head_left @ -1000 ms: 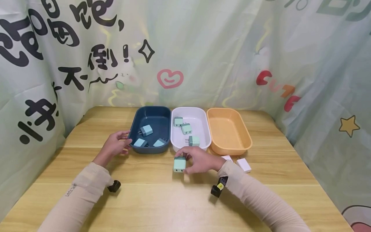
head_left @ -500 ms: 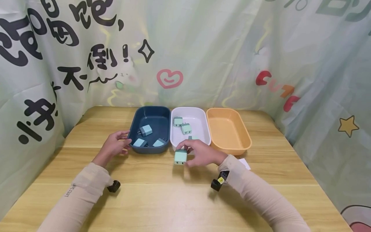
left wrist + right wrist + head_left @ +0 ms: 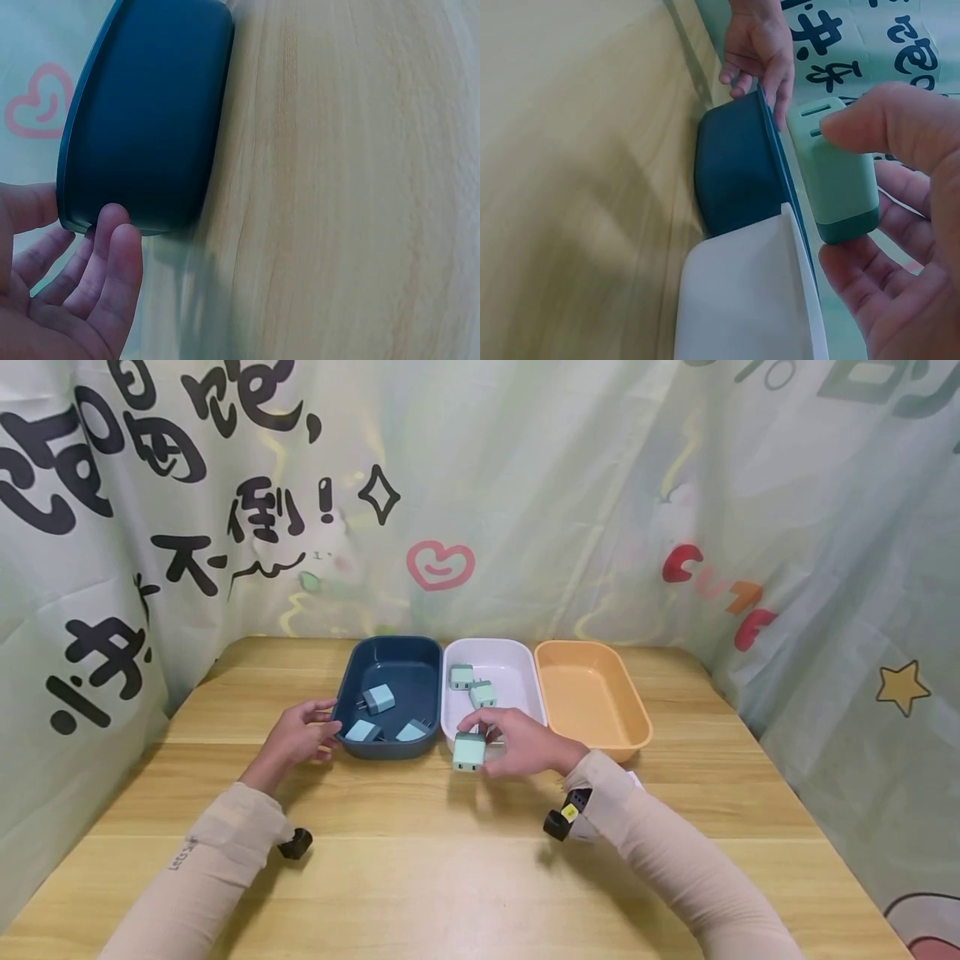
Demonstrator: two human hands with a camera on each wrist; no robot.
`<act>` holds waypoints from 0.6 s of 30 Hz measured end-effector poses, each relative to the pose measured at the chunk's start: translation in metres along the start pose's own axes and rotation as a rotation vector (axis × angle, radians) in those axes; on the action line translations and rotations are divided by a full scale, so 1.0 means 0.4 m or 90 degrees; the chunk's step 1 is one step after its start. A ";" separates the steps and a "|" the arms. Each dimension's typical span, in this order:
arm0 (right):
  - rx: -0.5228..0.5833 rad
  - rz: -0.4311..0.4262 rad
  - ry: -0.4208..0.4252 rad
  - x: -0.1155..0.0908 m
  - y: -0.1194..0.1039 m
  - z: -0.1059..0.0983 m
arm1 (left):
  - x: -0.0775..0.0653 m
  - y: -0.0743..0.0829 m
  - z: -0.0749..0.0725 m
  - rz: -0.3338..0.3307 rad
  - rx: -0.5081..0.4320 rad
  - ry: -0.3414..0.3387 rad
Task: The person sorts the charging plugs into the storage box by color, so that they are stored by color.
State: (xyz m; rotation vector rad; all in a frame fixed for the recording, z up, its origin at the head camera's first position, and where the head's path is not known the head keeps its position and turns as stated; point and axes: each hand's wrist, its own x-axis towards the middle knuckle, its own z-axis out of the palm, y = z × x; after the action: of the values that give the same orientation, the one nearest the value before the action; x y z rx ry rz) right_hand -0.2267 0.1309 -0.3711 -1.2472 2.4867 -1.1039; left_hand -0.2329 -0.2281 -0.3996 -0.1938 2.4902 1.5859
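Note:
My right hand (image 3: 521, 743) pinches a mint-green USB wall charger (image 3: 468, 752) in the air, just in front of the white tray (image 3: 542, 697). In the right wrist view the thumb lies on the face of the charger (image 3: 836, 176), with the fingers behind and below it. My left hand (image 3: 296, 735) holds the near left rim of the dark blue tray (image 3: 150, 112). Three light blue chargers, one of them a blue charger (image 3: 378, 698), lie in that tray. Inside the white tray are a green charger (image 3: 461, 677) and another green charger (image 3: 483, 693); my right hand hides its near part.
An orange tray (image 3: 592, 693) stands against the white tray's right side. Part of a white charger (image 3: 636, 779) shows beside my right sleeve. The three trays stand in a row towards the back of the wooden table (image 3: 420, 877), before a printed curtain (image 3: 540, 502).
My right hand has lifted the green charger and carried it forward to the white tray's near edge. My left hand has stayed at the dark blue tray.

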 end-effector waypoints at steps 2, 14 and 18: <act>0.005 0.007 0.001 0.005 0.002 -0.003 | 0.000 -0.001 0.000 -0.002 0.000 0.002; 0.011 0.020 0.021 0.031 0.020 -0.023 | -0.001 -0.003 -0.001 0.003 0.005 0.001; 0.006 0.023 0.024 0.041 0.028 -0.032 | 0.000 -0.003 -0.001 0.002 0.004 0.002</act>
State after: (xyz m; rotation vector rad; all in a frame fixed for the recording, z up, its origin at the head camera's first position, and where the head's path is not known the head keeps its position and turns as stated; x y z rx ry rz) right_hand -0.2497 0.1301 -0.3665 -1.1844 2.5176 -1.1397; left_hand -0.2326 -0.2288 -0.4005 -0.1915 2.4979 1.5807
